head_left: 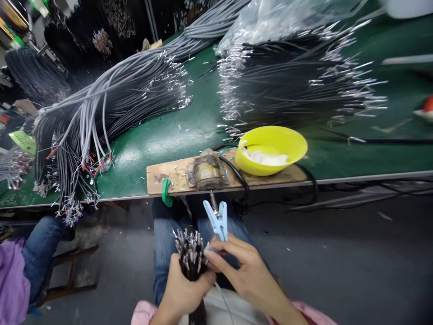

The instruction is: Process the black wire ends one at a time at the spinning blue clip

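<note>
My left hand [182, 289] is closed around a bundle of black cables [191, 255] with stripped silver ends pointing up, held over my lap. My right hand [243, 271] pinches a light blue clothespin-style clip [216, 219] and touches the top of the bundle with its fingertips. Just above the clip, a metal tip [214, 198] sticks out from a worn device [206, 171] mounted on a wooden board [169, 174] at the table's front edge.
A yellow bowl [280, 144] holding white material sits on the board's right end. Large heaps of grey cables [111, 99] and black cables [291, 76] cover the green table [176, 135]. Another person's leg in jeans [40, 253] is at the left. A green clamp [166, 192] grips the board.
</note>
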`<state>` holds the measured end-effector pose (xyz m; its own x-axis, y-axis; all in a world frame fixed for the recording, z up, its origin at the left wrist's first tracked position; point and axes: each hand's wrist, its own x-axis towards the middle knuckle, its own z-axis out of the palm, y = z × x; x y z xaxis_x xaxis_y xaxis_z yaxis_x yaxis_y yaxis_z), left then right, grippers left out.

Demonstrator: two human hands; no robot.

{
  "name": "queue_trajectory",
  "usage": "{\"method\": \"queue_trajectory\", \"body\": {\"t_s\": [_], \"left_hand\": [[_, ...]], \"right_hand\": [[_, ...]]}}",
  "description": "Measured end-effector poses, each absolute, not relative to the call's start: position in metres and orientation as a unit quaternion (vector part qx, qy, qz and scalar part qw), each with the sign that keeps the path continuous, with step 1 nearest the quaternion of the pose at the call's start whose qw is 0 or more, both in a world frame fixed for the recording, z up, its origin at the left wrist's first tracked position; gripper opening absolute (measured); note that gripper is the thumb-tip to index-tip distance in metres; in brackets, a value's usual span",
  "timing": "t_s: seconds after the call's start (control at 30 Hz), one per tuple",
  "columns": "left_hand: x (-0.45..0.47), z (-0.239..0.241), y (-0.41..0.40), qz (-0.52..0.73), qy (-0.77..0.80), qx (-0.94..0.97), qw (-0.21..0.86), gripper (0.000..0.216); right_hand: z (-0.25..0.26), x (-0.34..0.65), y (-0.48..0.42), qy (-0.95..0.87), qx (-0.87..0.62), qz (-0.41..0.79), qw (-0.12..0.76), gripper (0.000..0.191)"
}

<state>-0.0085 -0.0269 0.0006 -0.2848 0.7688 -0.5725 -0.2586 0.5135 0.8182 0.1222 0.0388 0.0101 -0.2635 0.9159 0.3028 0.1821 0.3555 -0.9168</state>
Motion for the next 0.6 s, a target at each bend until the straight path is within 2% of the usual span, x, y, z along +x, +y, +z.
{"method": "queue_trajectory", "body": {"t_s": [0.3,0.47,0.6], "left_hand": [[-0.0004,-0.0027,-0.0221,0.463,0.629,0.189,0.594,0.044],[-0.0013,-0.0012,-0.0237,0.466,0.624,0.189,0.598,0.043],[-0.0003,0.0,-0.0234,0.462,0.616,0.201,0.606,0.041]], "right_hand": [[0.0022,0.1204,0.036,-0.632,-0.416,0.426,0.495,0.031],[0.0035,0.1206,0.0368,-0.631,-0.402,0.452,0.487,0.026],[0.0043,0.1212,0.0379,-0.633,-0.396,0.452,0.488,0.031]]}}
